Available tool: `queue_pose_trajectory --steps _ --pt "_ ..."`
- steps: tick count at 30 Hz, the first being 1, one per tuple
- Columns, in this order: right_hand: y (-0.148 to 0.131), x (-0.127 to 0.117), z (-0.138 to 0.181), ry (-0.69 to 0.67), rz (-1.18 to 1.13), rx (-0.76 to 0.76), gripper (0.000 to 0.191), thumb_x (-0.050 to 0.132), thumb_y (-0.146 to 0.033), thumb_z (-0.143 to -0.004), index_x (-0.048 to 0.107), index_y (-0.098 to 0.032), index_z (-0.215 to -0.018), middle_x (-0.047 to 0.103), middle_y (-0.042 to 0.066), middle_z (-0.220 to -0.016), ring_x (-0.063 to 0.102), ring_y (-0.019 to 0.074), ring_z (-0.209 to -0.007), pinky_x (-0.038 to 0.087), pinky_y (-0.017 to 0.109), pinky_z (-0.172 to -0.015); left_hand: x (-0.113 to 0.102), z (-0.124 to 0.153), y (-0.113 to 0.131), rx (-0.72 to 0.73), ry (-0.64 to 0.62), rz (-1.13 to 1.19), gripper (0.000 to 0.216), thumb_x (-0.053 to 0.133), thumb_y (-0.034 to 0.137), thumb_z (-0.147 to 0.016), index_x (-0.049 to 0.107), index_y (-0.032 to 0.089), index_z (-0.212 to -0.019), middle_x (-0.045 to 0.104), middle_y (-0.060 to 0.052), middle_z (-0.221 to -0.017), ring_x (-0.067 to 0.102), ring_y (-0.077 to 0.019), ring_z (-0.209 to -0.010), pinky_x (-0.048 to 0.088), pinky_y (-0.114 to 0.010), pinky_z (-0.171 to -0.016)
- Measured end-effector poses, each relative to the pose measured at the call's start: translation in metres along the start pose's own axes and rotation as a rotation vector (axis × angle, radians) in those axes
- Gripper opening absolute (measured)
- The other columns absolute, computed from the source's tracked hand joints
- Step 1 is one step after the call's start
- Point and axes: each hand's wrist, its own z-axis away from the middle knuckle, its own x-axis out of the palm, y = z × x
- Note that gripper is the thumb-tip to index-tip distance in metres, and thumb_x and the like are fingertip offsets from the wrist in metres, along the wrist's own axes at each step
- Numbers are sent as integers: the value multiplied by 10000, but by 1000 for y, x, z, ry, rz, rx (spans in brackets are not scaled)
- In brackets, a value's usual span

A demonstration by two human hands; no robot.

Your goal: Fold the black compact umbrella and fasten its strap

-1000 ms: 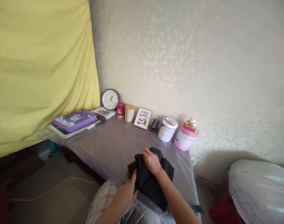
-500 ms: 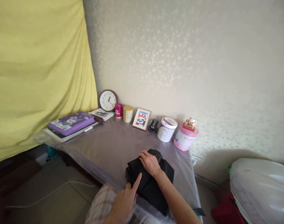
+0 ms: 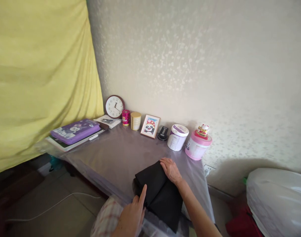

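A folded black cloth (image 3: 157,192) lies on the near part of a table covered with clear plastic (image 3: 116,154). My right hand (image 3: 171,170) rests flat on the cloth's far right edge, fingers stretched out. My left hand (image 3: 133,214) is at the cloth's near left side, its index finger pointing out and pressing on the fabric, the other fingers curled. Neither hand grips anything.
Along the wall stand a round clock (image 3: 114,106), a red tin (image 3: 125,117), a gold tin (image 3: 135,120), a panda picture frame (image 3: 150,126), a white tub (image 3: 177,137) and a pink tub with a cat figure (image 3: 198,144). A purple case (image 3: 75,131) lies at the left. A yellow curtain (image 3: 39,72) hangs left.
My right hand slid from the middle of the cloth to its far right edge, and the fabric now lies flatter. My left index finger stays pressed on the near side.
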Motion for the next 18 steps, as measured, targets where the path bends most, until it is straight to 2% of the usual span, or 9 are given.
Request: queue_pose_trajectory --steps 2,3,5,8,10,13,16,18 --pt "1 -3 -7 54 39 75 254 446 -229 -943 653 -153 -1069 660 120 -1135 581 262 -1097 410 467 -971 -1 0 0 -3 -2 9 634 352 133 -915 58 206 -1472 618 -109 -1086 660 -207 -855 467 -262 -704" --pt "-5 -4 -8 82 31 62 260 439 -234 -947 645 -149 -1079 654 124 -1145 573 262 -1106 401 465 -980 -1 0 0 -5 -5 16 635 354 137 -916 57 207 -1473 618 -108 -1090 660 -202 -857 465 -254 -705" --pt "-25 -7 -3 85 -53 -73 272 411 -251 -962 633 -158 -1089 655 110 -1140 560 234 -1122 383 426 -1003 0 0 0 -2 -15 36 639 360 139 -916 56 206 -1473 616 -109 -1107 659 -196 -869 462 -238 -706" --pt "-61 -6 9 -75 -220 -343 271 384 -280 -980 636 -198 -1031 694 52 -1017 576 167 -1083 379 336 -1002 3 -1 -1 6 -22 51 613 350 137 -918 99 202 -1474 612 -114 -1118 662 -198 -873 464 -234 -696" --pt "-74 -2 13 -184 -227 -402 276 386 -299 -982 645 -209 -954 704 27 -928 608 151 -1009 370 333 -1000 5 -3 -1 5 -17 44 599 350 136 -917 137 213 -1471 613 -111 -1114 664 -196 -869 465 -231 -694" --pt "-68 6 4 -232 -98 -299 321 395 -307 -977 657 -190 -834 701 35 -830 643 160 -881 373 377 -990 6 -3 -2 1 -10 37 613 357 130 -908 129 213 -1472 613 -108 -1107 661 -202 -871 471 -247 -708" --pt "-39 5 -12 -116 -26 -123 356 395 -293 -970 671 -179 -777 705 67 -816 653 193 -854 422 396 -939 3 -2 -1 13 -8 58 631 360 143 -908 84 186 -1474 609 -111 -1105 654 -217 -871 479 -281 -725" --pt "-19 -4 -15 -22 -47 -43 355 371 -302 -972 683 -184 -850 707 93 -938 645 210 -923 456 383 -907 0 0 -1 10 -13 74 637 366 160 -912 69 190 -1475 612 -107 -1105 651 -218 -884 475 -286 -741"
